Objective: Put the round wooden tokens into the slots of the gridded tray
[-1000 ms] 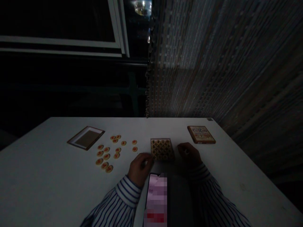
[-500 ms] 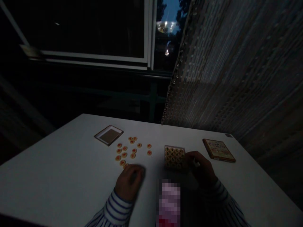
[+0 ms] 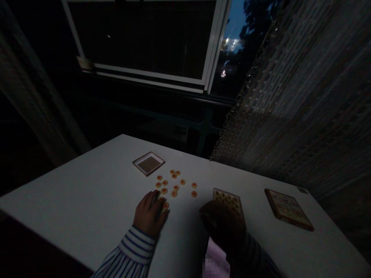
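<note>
From where I stood, the person's left hand [image 3: 148,215] rested low over the white table [image 3: 87,200], fingers spread and thumb set apart, with one red-marked disc [image 3: 165,205] showing in the gap. I couldn't tell whether thumb and fingertips actually gripped it. Beyond that hand and off to its right lay a scatter of loose red-marked pieces [image 3: 175,188]; farther out, straight ahead of it, sat an open shallow tray [image 3: 148,163].

The right hand [image 3: 223,226] was deep in shadow, fingers bent over; whether it held anything, I couldn't say. Just past it stood the clear-edged box [image 3: 226,191], rows of dark-marked pieces [image 3: 227,200] inside, the near part hidden behind that hand. A lit phone [image 3: 216,260] showed on the near side of the right hand, and a flat printed case [image 3: 290,210] lay well to its right.
</note>
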The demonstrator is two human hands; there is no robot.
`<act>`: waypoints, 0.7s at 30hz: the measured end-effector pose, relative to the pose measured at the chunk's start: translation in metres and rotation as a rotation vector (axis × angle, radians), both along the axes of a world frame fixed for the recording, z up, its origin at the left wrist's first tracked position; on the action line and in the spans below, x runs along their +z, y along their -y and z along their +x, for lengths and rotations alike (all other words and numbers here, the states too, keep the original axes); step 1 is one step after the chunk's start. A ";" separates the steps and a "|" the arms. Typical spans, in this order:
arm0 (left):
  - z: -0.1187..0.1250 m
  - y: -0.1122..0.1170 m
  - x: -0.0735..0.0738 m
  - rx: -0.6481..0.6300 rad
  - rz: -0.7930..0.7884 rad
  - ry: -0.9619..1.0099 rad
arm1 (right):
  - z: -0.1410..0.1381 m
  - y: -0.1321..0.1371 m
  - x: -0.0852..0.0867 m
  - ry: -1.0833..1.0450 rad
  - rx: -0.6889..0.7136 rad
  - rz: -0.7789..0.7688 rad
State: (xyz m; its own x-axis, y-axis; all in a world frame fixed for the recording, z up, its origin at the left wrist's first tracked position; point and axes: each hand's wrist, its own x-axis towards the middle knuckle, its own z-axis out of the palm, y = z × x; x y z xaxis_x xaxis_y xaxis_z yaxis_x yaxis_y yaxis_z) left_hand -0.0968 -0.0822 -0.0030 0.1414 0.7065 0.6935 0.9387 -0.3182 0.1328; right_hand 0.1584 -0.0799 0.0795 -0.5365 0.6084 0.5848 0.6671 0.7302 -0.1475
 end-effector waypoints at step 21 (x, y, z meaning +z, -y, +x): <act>0.009 -0.007 -0.011 0.073 -0.105 -0.041 | -0.020 0.000 -0.034 0.098 0.183 -0.226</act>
State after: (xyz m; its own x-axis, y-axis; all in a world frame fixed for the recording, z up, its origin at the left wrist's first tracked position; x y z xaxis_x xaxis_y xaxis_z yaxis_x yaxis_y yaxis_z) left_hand -0.0881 -0.0750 -0.0137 0.1142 0.7840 0.6101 0.9641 -0.2357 0.1225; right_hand 0.1380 -0.0804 0.0457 -0.6966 0.6052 0.3853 0.5467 0.7955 -0.2612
